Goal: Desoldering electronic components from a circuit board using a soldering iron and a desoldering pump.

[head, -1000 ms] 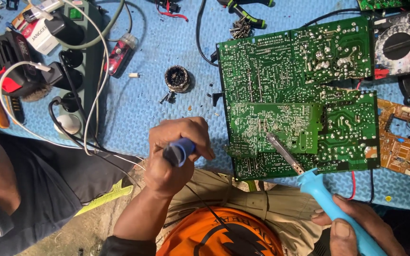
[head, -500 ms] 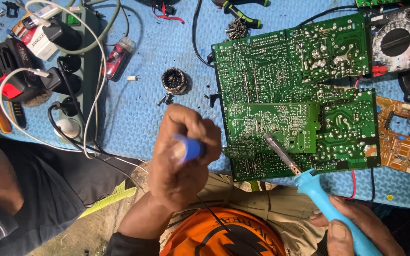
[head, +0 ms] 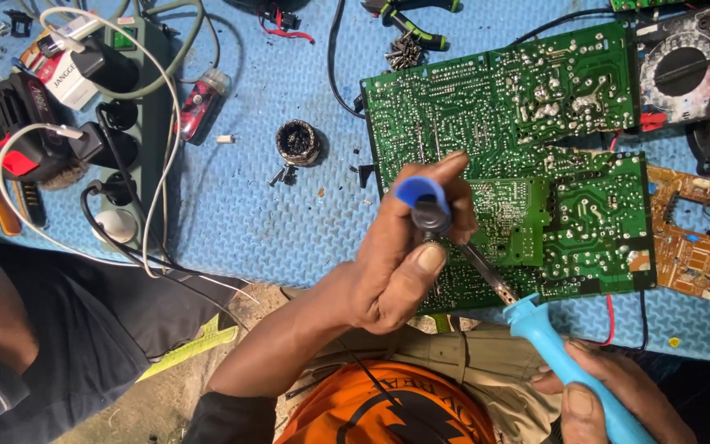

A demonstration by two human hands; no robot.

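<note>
Gripping blue-capped tool (head: 422, 205), left hand (head: 396, 263); right hand (head: 610, 395) clasping soldering iron (head: 560, 362); blue mat (head: 256, 222).

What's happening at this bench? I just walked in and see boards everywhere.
A person is working on the solder side of a large green circuit board lying on a blue mat. The left hand grips a blue-capped tool over the board's lower edge. The right hand holds a light-blue soldering iron, its tip on the board near the other tool. A power strip and a small round tin sit to the left.
</note>
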